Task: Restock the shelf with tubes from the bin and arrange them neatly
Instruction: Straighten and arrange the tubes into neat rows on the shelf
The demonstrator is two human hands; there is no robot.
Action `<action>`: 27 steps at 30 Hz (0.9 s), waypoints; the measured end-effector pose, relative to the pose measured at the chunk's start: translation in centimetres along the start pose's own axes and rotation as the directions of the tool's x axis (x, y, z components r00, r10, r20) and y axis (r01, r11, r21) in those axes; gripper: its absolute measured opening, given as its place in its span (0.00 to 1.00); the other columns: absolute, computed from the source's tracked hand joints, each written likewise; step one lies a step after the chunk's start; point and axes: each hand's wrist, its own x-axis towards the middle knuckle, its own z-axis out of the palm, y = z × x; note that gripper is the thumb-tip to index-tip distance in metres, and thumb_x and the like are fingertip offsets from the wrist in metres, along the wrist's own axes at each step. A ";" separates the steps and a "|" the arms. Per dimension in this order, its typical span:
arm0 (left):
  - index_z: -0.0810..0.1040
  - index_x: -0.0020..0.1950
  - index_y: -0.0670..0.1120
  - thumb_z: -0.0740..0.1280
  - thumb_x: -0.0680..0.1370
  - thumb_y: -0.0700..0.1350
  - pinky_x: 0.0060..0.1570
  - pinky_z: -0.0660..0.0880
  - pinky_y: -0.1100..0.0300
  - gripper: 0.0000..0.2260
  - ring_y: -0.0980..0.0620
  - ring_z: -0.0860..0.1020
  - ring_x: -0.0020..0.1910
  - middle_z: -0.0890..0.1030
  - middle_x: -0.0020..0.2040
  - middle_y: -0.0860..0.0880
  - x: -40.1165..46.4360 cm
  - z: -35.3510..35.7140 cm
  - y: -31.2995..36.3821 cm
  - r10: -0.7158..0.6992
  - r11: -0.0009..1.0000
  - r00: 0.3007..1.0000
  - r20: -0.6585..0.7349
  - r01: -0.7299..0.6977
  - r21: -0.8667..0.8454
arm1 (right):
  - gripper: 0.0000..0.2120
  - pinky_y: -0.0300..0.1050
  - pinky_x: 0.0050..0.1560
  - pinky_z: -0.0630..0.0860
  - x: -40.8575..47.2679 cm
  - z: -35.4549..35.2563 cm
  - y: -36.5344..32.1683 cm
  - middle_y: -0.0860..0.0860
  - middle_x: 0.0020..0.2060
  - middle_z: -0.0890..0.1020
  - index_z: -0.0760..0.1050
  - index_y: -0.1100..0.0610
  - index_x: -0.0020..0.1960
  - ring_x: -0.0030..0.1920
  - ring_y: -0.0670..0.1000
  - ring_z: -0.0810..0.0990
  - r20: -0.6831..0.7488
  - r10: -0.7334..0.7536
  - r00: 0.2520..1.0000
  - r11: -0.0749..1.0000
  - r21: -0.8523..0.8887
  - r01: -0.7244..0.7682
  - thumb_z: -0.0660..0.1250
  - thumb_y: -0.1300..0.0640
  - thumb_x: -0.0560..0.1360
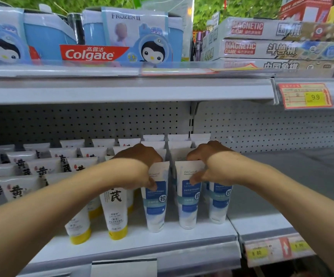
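White-and-blue tubes stand cap-down on the shelf (pixel 162 234) with a hand gripping each of the two front ones.

The left hand (pixel 140 166) curls over the crimped top of the left blue tube (pixel 155 204), thumb pressed on its front and fingers hooked behind it. The right hand (pixel 206 166) holds the top of the middle blue tube (pixel 189 202) the same way, thumb on the label, fingers curled over the back edge. A third blue tube (pixel 220 202) stands just beside it to the right, and more rows of the same tubes stand behind. To the left stand yellow-capped tubes (pixel 115 212) in several rows. Above, the upper shelf (pixel 122 90) carries a Colgate box (pixel 90 53) and magnetic game boxes (pixel 272 43); a price tag (pixel 305 95) reads 9.9.
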 end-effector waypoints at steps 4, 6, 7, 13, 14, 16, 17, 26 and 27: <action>0.76 0.54 0.52 0.73 0.71 0.49 0.43 0.71 0.62 0.13 0.53 0.75 0.46 0.79 0.53 0.52 -0.2 -0.2 0.1 0.004 1.000 1.000 0.006 -0.004 0.011 | 0.07 0.33 0.30 0.62 0.1 0.2 0.0 0.48 0.41 0.74 0.75 0.48 0.45 0.42 0.51 0.72 0.000 0.001 1.000 1.000 0.018 -0.001 0.72 0.49 0.70; 0.76 0.54 0.52 0.73 0.71 0.49 0.44 0.72 0.62 0.14 0.52 0.76 0.47 0.79 0.53 0.51 -0.1 -0.1 0.1 0.000 1.000 1.000 0.005 0.000 0.004 | 0.08 0.32 0.30 0.62 0.1 0.2 0.1 0.47 0.40 0.74 0.72 0.45 0.42 0.41 0.50 0.73 -0.002 -0.008 1.000 1.000 0.016 0.008 0.72 0.50 0.70; 0.76 0.55 0.52 0.73 0.71 0.49 0.45 0.73 0.62 0.14 0.52 0.77 0.48 0.79 0.53 0.52 -0.1 -0.1 0.1 -0.005 1.000 1.000 0.004 0.005 -0.003 | 0.08 0.32 0.30 0.62 0.1 0.2 0.1 0.46 0.41 0.74 0.72 0.45 0.42 0.42 0.49 0.73 -0.004 -0.013 1.000 1.000 0.020 0.013 0.72 0.49 0.70; 0.75 0.52 0.54 0.73 0.70 0.49 0.45 0.75 0.61 0.13 0.53 0.78 0.48 0.79 0.52 0.53 -0.3 0.0 0.0 0.011 0.999 1.000 -0.013 -0.012 -0.047 | 0.21 0.37 0.49 0.71 -0.6 -0.5 1.0 0.40 0.51 0.78 0.73 0.44 0.60 0.51 0.46 0.76 -0.050 -0.005 0.999 0.993 0.117 0.011 0.73 0.49 0.68; 0.75 0.52 0.55 0.74 0.69 0.50 0.46 0.75 0.60 0.13 0.53 0.78 0.48 0.79 0.51 0.54 -0.3 -0.1 -0.1 0.014 0.998 1.000 -0.023 -0.016 -0.068 | 0.23 0.37 0.52 0.72 -1.0 -0.9 1.4 0.39 0.53 0.79 0.72 0.44 0.61 0.53 0.45 0.77 -0.081 0.002 0.997 0.986 0.165 0.011 0.74 0.50 0.68; 0.75 0.53 0.57 0.74 0.68 0.52 0.50 0.77 0.59 0.16 0.55 0.78 0.49 0.78 0.51 0.56 -0.4 -0.5 -0.2 0.020 0.992 0.998 -0.067 -0.028 -0.122 | 0.23 0.35 0.51 0.71 -1.8 -1.7 2.5 0.38 0.53 0.80 0.71 0.43 0.60 0.54 0.43 0.76 -0.129 0.036 0.991 0.973 0.230 -0.005 0.74 0.52 0.68; 0.74 0.54 0.58 0.75 0.68 0.52 0.51 0.77 0.59 0.18 0.56 0.77 0.50 0.78 0.51 0.58 -0.6 -0.7 -0.2 0.023 0.988 0.995 -0.092 -0.037 -0.152 | 0.23 0.34 0.51 0.70 -2.3 -2.1 3.1 0.38 0.53 0.79 0.71 0.43 0.60 0.54 0.42 0.76 -0.137 0.056 0.989 0.972 0.232 -0.023 0.74 0.53 0.68; 0.73 0.55 0.59 0.74 0.69 0.51 0.55 0.77 0.58 0.18 0.58 0.78 0.52 0.79 0.51 0.59 -1.3 -1.6 -0.5 0.027 0.963 0.985 -0.168 -0.071 -0.259 | 0.14 0.44 0.54 0.76 -2.7 -1.1 5.1 0.45 0.54 0.80 0.76 0.47 0.55 0.53 0.49 0.78 0.031 0.145 0.989 0.988 0.057 -0.147 0.72 0.53 0.70; 0.73 0.56 0.59 0.74 0.69 0.51 0.55 0.77 0.58 0.18 0.58 0.78 0.52 0.79 0.51 0.59 -1.5 -1.6 -0.6 0.024 0.964 0.985 -0.172 -0.068 -0.257 | 0.13 0.44 0.53 0.76 -2.6 -1.0 5.1 0.46 0.54 0.80 0.76 0.47 0.55 0.52 0.49 0.78 0.034 0.142 0.989 0.988 0.050 -0.143 0.71 0.53 0.71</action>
